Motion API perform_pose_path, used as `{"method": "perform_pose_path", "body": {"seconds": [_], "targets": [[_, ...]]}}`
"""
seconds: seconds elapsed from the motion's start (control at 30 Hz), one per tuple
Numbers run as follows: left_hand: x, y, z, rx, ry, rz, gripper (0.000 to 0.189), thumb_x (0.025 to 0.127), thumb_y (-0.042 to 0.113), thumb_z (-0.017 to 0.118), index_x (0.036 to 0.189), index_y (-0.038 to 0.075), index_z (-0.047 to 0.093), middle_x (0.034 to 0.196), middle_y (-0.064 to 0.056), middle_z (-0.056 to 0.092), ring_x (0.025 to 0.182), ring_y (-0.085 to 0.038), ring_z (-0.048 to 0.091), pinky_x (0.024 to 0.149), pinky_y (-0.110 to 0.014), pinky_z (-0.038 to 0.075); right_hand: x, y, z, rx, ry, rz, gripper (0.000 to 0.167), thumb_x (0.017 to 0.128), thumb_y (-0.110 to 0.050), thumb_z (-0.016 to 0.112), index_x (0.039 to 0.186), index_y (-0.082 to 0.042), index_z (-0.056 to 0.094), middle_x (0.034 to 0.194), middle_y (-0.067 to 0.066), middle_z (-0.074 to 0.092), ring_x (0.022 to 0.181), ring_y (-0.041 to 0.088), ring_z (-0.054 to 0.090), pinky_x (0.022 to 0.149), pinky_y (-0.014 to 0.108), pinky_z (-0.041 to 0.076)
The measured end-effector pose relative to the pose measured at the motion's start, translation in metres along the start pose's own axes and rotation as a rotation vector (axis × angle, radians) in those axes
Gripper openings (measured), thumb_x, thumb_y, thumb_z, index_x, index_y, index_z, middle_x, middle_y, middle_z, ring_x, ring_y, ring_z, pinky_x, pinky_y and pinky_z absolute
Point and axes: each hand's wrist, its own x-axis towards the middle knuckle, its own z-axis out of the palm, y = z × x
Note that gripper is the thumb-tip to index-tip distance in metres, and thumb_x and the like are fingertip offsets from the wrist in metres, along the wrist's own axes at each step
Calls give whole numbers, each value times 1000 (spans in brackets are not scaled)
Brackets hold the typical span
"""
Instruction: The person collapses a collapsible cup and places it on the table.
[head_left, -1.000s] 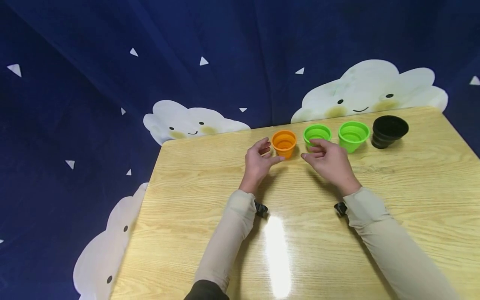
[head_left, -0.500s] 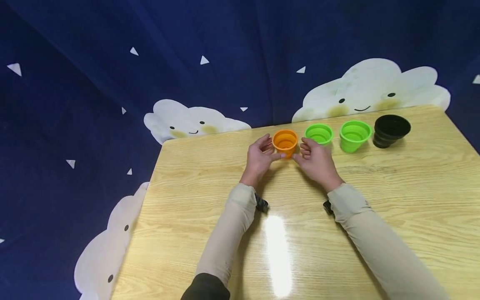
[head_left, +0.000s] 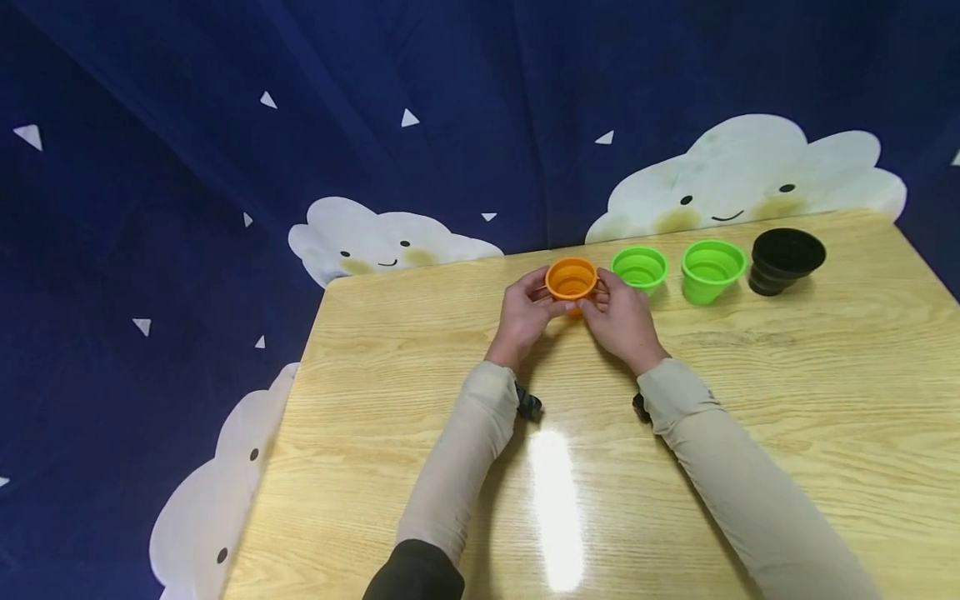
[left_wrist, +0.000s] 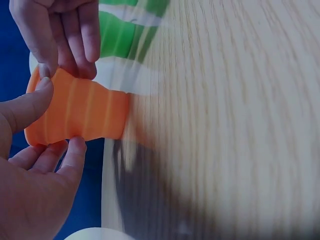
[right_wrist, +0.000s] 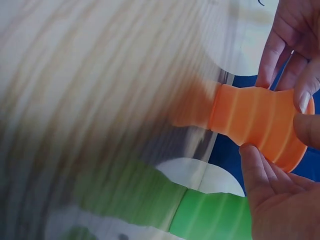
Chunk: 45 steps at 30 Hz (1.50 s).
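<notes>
An orange collapsible cup with ringed walls stands upright near the table's back edge, its base on the wood. From one side my left hand holds it, thumb on the near wall and fingers round the far side. My right hand grips the opposite side in the same way, the two thumbs almost meeting in front. Both wrist views show the fingertips against the orange cup's wall near the rim. Just right of the right hand is a green collapsible cup, partly hidden by that hand.
Further right along the back edge stand a second green cup and a wider black cup. Behind the wooden table hangs a dark blue curtain with white clouds.
My right hand has moved left from in front of the green cup to the orange cup and taken hold of it. My left hand has closed in on the orange cup's other side.
</notes>
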Motion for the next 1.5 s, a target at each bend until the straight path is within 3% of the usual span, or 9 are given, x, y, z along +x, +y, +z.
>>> {"method": "perform_pose_path", "body": {"seconds": [0.77,1.13,1.33,1.5], "targets": [[-2,15,-4,-15,1,-10,65,77,-9,83,137,2,60,123,-10,66,103,-24,69,83,-28,58,5,-10,-7,12,19,-22,59,93,-8,70,142,13,45,123,28,65,100,35,71,82,40,59],[-5,25,-13,11,-61,-30,68,80,-6,81,142,2,55,122,-10,67,102,-21,68,87,-27,57,6,-16,-14,46,-9,44,66,94,-16,71,147,9,41,123,25,65,101,32,70,84,40,58],[-7,29,-17,82,-85,21,68,85,-4,78,147,7,51,120,-11,67,100,-20,65,89,-28,56,7,-19,-19,47,-5,43,65,95,-19,71,148,4,42,119,23,67,97,31,70,83,39,59],[-8,32,-19,132,-92,103,55,87,-5,74,139,8,59,118,-11,69,98,-20,67,88,-27,56,8,-21,-22,28,15,5,59,94,-20,72,144,1,50,114,22,70,93,30,71,78,30,59]]}}
